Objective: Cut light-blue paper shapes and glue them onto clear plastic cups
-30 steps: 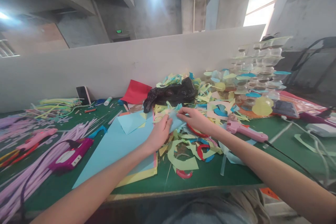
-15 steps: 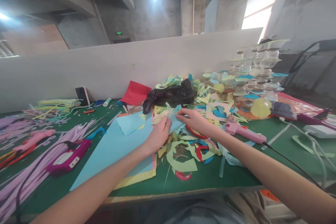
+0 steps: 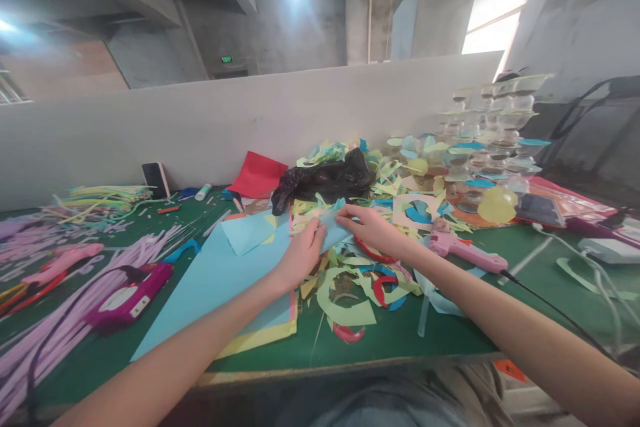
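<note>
Both my hands meet on a light blue paper sheet lying on the green table. My left hand pinches the sheet's far right corner. My right hand grips the same corner from the other side, fingers closed on the paper. Under the blue sheet lie yellow and pink sheets. Just past my hands sits a heap of green, yellow, blue and red paper scraps. A pink glue gun rests right of my right wrist.
A black plastic bag and red paper lie behind. Stacked clear cups stand at back right. Purple pipe cleaners, a magenta device, a phone and a glue stick are at left. Cables run right.
Hardly anything differs; both hands stay on the blue paper's corner, and the view has shifted slightly.
</note>
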{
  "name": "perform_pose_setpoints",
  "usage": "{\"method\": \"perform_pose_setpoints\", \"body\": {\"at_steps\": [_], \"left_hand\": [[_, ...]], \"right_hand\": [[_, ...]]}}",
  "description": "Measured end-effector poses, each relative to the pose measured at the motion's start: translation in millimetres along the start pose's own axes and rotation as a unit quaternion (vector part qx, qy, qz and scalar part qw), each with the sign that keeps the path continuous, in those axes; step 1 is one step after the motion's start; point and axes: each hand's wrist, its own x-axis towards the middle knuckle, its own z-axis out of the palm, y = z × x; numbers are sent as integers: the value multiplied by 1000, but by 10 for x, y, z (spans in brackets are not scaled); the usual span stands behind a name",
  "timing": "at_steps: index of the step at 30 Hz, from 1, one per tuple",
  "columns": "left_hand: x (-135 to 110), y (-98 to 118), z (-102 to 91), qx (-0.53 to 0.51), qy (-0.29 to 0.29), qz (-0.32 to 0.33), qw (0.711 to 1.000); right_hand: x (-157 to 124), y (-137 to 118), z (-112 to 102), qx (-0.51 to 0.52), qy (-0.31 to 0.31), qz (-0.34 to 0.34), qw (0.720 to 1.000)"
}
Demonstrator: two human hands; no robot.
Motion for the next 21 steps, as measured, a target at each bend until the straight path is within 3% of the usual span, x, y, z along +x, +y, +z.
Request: {"method": "perform_pose_setpoints", "body": {"at_steps": [10,13,17,21], "left_hand": [[-6,-17,14,-36,8,12,999],[-11,22,6,-61,16,-6,998],[9,59,-27,-120,33,-40,991],[35,32,-45,-157,71,-33,985]], "right_hand": [[13,30,-11,-11,4,-18,1000],[23,21,-32,-9,37,-19,999],[61,19,-81,41,104,35,993],[76,-9,-104,96,56,99,989]]}}
